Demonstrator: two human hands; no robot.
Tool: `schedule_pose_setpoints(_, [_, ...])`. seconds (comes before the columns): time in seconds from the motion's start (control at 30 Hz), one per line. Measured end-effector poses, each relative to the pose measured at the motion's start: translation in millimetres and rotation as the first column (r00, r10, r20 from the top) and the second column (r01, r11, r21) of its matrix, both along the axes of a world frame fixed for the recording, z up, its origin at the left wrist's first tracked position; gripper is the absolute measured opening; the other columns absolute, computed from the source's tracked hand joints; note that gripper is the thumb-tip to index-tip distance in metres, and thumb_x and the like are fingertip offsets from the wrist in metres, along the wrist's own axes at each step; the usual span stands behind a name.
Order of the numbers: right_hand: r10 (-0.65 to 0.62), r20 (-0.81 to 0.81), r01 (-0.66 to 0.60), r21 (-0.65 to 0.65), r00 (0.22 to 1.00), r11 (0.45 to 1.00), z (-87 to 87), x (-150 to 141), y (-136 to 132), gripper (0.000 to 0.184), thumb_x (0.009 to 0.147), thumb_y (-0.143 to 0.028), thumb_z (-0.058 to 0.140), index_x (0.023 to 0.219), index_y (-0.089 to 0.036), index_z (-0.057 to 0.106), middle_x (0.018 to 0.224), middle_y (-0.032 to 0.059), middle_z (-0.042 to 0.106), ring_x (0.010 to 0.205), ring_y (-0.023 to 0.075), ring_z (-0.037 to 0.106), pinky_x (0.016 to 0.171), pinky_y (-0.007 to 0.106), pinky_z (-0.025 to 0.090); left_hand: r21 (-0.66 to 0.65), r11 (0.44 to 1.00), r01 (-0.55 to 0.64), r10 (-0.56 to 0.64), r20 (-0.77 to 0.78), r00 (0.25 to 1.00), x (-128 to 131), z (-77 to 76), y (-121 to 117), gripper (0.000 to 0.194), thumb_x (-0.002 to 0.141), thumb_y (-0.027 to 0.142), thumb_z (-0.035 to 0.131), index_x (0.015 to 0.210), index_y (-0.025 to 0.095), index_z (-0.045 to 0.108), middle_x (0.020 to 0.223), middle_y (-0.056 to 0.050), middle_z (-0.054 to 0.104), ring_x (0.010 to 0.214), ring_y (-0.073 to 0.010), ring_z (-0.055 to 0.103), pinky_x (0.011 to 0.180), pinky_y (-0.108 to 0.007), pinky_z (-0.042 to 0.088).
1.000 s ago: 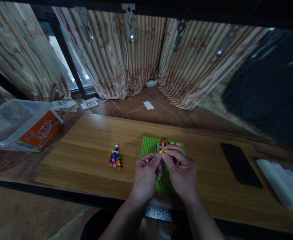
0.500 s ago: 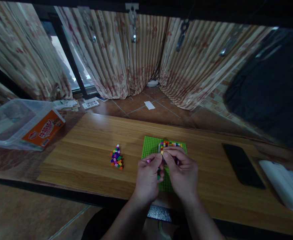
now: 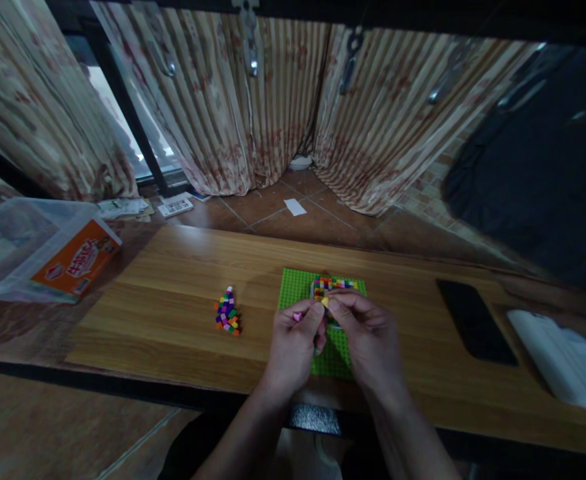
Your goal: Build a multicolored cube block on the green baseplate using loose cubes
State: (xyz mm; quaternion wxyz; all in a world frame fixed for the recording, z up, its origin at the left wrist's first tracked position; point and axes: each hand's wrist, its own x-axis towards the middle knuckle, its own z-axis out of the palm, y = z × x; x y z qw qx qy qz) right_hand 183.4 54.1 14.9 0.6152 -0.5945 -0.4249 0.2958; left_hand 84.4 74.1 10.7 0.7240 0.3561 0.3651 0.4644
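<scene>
Over the green studded baseplate, my two hands meet with their fingertips close together. A small yellow brick sits between them, pinched by my right hand and touching the thumb of my left hand. My left hand is closed around a few small bricks; a pink brick pokes out at its fingers, and the others are mostly hidden. Behind the fingertips, a multicoloured brick build stands on the baseplate, partly covered by my hands.
To the left on the wooden board lies a loose pile of coloured bricks. A clear plastic bin with an orange label stands at the far left. On the right are a black phone and a white packet.
The whole view has shifted slightly. The yellow brick has turned a little between my fingertips, while both hands keep their place over the baseplate.
</scene>
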Motion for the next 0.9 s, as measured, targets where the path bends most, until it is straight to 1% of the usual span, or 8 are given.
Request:
schedule_pose_setpoints(0.1, [-0.001, -0.051, 0.0, -0.013, 0.999, 1.0, 0.5, 0, -1, 0.012, 0.078, -0.032, 0.071, 0.073, -0.023, 0.076, 0.081, 0.0032, 0.073, 0.083, 0.0202, 0.066, 0.081, 0.037, 0.05, 0.024, 1.0, 0.008, -0.007, -0.012, 1.0, 0, -0.5, 1, 0.045, 0.075, 0.051, 0.07, 0.054, 0.018, 0.049, 0.049, 0.006, 0.04, 0.041, -0.0056, 0.036, 0.041, -0.021, 0.027])
schedule_pose_setpoints(0.23, [0.002, -0.122, -0.005, -0.023, 0.993, 1.0, 0.9, 0, -1, 0.009, 0.075, -0.032, 0.073, 0.074, -0.024, 0.076, 0.082, 0.0025, 0.074, 0.082, 0.019, 0.066, 0.079, 0.035, 0.05, 0.076, 0.996, 0.039, -0.036, -0.034, 0.999, -1, -0.6, 1, 0.045, 0.081, 0.049, 0.065, 0.053, 0.018, 0.048, 0.049, 0.005, 0.04, 0.042, -0.0056, 0.036, 0.041, -0.021, 0.027])
schedule_pose_setpoints(0.33, [0.014, -0.134, -0.019, -0.039, 0.991, 0.999, 3.5, 0, -1, 0.012, 0.075, -0.035, 0.074, 0.075, -0.023, 0.076, 0.081, 0.0022, 0.074, 0.08, 0.019, 0.067, 0.077, 0.034, 0.05, 0.065, 0.998, 0.022, -0.02, -0.02, 1.0, -1, 0.5, 1, 0.043, 0.08, 0.049, 0.066, 0.056, 0.018, 0.048, 0.05, 0.006, 0.041, 0.041, -0.0055, 0.037, 0.04, -0.02, 0.027])
schedule_pose_setpoints(0.47, [0.056, -0.127, -0.071, -0.117, 0.99, 0.991, 9.7, -1, -2, 0.024, 0.079, -0.044, 0.07, 0.08, -0.021, 0.075, 0.07, 0.0015, 0.072, 0.063, 0.0173, 0.065, 0.061, 0.03, 0.051, 0.028, 1.0, -0.005, 0.005, 0.003, 1.0, 0, 2.4, 0, 0.043, 0.077, 0.051, 0.069, 0.059, 0.018, 0.049, 0.052, 0.006, 0.043, 0.041, -0.0051, 0.037, 0.039, -0.02, 0.027])
schedule_pose_setpoints(0.53, [0.05, -0.099, -0.064, -0.149, 0.994, 0.987, 12.4, -2, -3, 0.027, 0.079, -0.047, 0.07, 0.08, -0.02, 0.075, 0.065, 0.0009, 0.07, 0.057, 0.0164, 0.062, 0.054, 0.029, 0.049, 0.029, 1.0, 0.004, -0.004, -0.007, 1.0, 0, 2.9, -1, 0.042, 0.079, 0.052, 0.067, 0.061, 0.018, 0.05, 0.052, 0.006, 0.043, 0.041, -0.0051, 0.038, 0.038, -0.019, 0.027])
schedule_pose_setpoints(0.67, [0.006, -0.035, -0.011, -0.148, 0.999, 0.989, 15.2, -3, -3, 0.027, 0.077, -0.046, 0.071, 0.075, -0.019, 0.074, 0.063, 0.0002, 0.066, 0.057, 0.0153, 0.06, 0.054, 0.027, 0.049, 0.043, 0.999, 0.015, -0.014, -0.027, 1.0, 1, 3.1, -2, 0.043, 0.079, 0.055, 0.067, 0.063, 0.018, 0.051, 0.053, 0.006, 0.043, 0.042, -0.0053, 0.038, 0.038, -0.019, 0.03])
schedule_pose_setpoints(0.77, [0.009, -0.093, -0.022, -0.143, 0.996, 0.989, 16.5, -4, -3, 0.028, 0.077, -0.045, 0.071, 0.07, -0.018, 0.072, 0.058, -0.0011, 0.062, 0.052, 0.0136, 0.056, 0.051, 0.026, 0.047, 0.072, 0.996, 0.044, -0.04, -0.057, 0.998, 1, 3.9, -3, 0.046, 0.079, 0.058, 0.065, 0.061, 0.018, 0.049, 0.051, 0.006, 0.042, 0.041, -0.0056, 0.037, 0.038, -0.019, 0.03])
schedule_pose_setpoints(0.9, [0.002, -0.148, -0.018, -0.108, 0.989, 0.994, 18.9, -7, -3, 0.022, 0.075, -0.04, 0.074, 0.067, -0.02, 0.072, 0.06, -0.0009, 0.064, 0.057, 0.014, 0.058, 0.054, 0.025, 0.048, 0.124, 0.99, 0.068, -0.06, -0.072, 0.996, -1, 6.5, -3, 0.046, 0.082, 0.055, 0.062, 0.059, 0.018, 0.047, 0.049, 0.006, 0.041, 0.041, -0.0054, 0.036, 0.039, -0.019, 0.029])
